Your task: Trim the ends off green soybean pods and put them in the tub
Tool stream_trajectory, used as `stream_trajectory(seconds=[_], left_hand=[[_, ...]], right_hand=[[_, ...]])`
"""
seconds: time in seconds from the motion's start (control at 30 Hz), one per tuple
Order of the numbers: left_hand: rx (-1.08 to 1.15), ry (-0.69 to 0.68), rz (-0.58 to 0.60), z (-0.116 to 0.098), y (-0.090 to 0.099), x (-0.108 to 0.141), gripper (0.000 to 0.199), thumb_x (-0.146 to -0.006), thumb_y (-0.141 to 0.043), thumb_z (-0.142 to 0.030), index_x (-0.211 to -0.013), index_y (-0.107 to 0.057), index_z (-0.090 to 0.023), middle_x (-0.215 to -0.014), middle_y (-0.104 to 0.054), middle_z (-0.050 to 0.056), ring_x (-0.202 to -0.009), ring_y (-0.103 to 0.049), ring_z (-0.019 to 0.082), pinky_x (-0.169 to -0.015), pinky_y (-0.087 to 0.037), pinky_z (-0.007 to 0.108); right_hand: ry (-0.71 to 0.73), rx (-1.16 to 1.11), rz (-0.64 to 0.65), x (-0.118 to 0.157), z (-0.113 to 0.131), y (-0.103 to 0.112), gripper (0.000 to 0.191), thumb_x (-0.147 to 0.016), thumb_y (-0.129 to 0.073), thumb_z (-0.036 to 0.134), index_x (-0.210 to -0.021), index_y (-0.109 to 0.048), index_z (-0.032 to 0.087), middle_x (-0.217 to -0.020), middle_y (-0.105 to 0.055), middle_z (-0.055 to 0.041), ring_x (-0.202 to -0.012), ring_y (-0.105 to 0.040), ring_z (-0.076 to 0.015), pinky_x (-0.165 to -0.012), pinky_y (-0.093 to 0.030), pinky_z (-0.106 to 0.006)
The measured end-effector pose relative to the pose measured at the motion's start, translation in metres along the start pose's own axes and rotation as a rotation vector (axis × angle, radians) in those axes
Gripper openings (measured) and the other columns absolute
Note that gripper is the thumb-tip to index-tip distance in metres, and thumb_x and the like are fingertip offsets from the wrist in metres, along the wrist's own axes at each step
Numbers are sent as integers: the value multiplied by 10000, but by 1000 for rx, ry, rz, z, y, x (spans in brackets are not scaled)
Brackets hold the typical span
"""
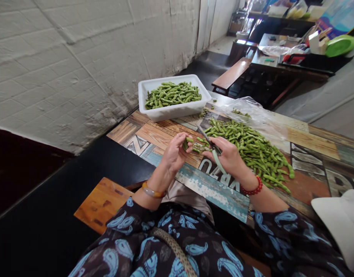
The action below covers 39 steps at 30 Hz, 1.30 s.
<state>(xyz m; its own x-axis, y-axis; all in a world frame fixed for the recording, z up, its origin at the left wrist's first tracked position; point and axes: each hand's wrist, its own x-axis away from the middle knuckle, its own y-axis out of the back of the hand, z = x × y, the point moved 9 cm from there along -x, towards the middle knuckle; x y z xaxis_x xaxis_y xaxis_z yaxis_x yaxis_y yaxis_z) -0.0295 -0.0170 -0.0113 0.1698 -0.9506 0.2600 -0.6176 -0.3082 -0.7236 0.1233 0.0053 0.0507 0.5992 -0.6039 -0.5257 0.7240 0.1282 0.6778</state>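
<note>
My left hand (pixel 175 152) is closed around a few green soybean pods (pixel 189 141), their tips poking out between thumb and fingers. Scissors (pixel 219 162) with a pale green handle are gripped in my right hand (pixel 230 156), blades pointing up and away from me. The blades are apart from the pods in my left hand. To the right of that hand, a large heap of soybean pods (pixel 252 150) covers part of the patterned table (pixel 156 138). Small trimmings and single pods lie between and beyond my hands. A white plastic tub (pixel 172 113) full of pods stands at the table's far left.
Behind the heap lies a crumpled clear plastic bag (pixel 252 105). A wooden stool (pixel 103 204) is at my left, and a white rounded object (pixel 341 223) at the right edge. Farther back are a bench (pixel 231 73) and a cluttered table (pixel 263 57). A pale wall (pixel 79 69) runs along the left.
</note>
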Motion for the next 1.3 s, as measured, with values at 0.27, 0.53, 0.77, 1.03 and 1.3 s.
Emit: stream_trajectory(seconds=[0.27, 0.53, 0.77, 1.03, 1.3], left_hand=[[-377, 12, -4, 5, 13, -11, 292, -678, -808, -285, -761, -561, -154, -618, -502, -58, -452, -476, 49, -399, -272, 164], [-470, 113, 95, 17, 9, -11, 423, -640, -850, -439, -900, -720, -131, -765, -627, 12, -544, -497, 40, -450, -292, 155], [-863, -114, 205, 9, 3, -17, 151, -842, -622, -281, -865, -689, -149, -638, -559, -16, -542, -469, 82, -515, -335, 200], [-1740, -441, 335, 17, -16, -11, 154, -798, -629, -136, -907, -730, -178, -828, -646, 56, -801, -581, 187, -715, -424, 296], [-1201, -371, 243, -4, -9, -16, 84, -804, -657, -226, -755, -664, -159, -719, -623, 28, -692, -545, 135, -673, -417, 258]], right_hand=[[-113, -56, -56, -5, -10, 15, 444, -874, -640, 568, -1116, -672, 197, -864, -693, -74, -822, -663, -241, -776, -540, -382], [-124, -73, -44, -5, -10, 14, 405, -873, -650, 548, -1091, -678, 208, -873, -703, -70, -848, -667, -249, -807, -534, -398], [-120, -76, -34, -6, -9, 14, 385, -871, -661, 528, -1077, -680, 203, -871, -702, -66, -846, -668, -247, -799, -528, -389], [-115, -65, -25, -6, -6, 13, 382, -888, -633, 535, -1072, -680, 204, -870, -705, -70, -841, -664, -242, -791, -525, -381], [-118, -65, -23, -6, -9, 12, 385, -882, -646, 527, -1087, -677, 202, -880, -713, -71, -848, -669, -243, -804, -530, -387]])
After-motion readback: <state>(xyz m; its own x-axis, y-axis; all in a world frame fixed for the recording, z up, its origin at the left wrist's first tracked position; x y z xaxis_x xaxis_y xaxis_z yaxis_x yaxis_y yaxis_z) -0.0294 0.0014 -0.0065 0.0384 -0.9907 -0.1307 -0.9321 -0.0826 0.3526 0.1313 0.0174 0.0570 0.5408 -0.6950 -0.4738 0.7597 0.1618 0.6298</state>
